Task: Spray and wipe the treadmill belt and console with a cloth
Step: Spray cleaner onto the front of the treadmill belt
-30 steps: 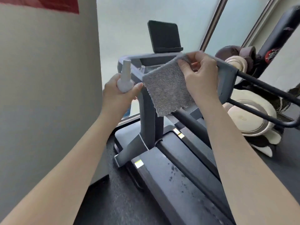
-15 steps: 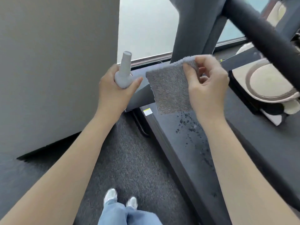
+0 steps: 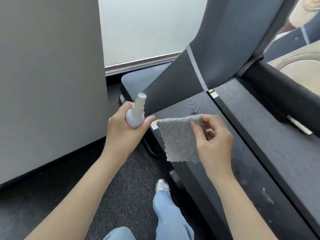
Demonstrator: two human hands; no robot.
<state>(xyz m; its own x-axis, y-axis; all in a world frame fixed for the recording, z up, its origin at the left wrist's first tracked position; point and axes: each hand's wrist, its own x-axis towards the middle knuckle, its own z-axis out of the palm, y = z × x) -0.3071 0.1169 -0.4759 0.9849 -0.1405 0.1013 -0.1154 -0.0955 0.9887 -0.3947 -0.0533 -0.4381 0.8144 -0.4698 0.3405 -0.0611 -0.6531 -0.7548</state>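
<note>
My left hand (image 3: 123, 131) grips a small white spray bottle (image 3: 136, 113), held upright with its nozzle up, beside the treadmill's left edge. My right hand (image 3: 213, 142) pinches the top corner of a grey cloth (image 3: 179, 140), which hangs flat just above the treadmill's dark side rail (image 3: 194, 184). The black belt (image 3: 284, 153) runs to the right of it, dusty and speckled. A grey upright post (image 3: 223, 45) rises from the deck's front. The console is out of view.
A grey wall panel (image 3: 50, 75) stands close on the left. Dark carpet (image 3: 121, 184) lies below, with my jeans leg and shoe (image 3: 162, 185) next to the treadmill. A cream-coloured exercise machine (image 3: 301, 68) sits at the far right.
My view has dropped from the console down to the deck. Both hands have lowered with it, still holding the bottle and the cloth, which now hangs close over the side rail.
</note>
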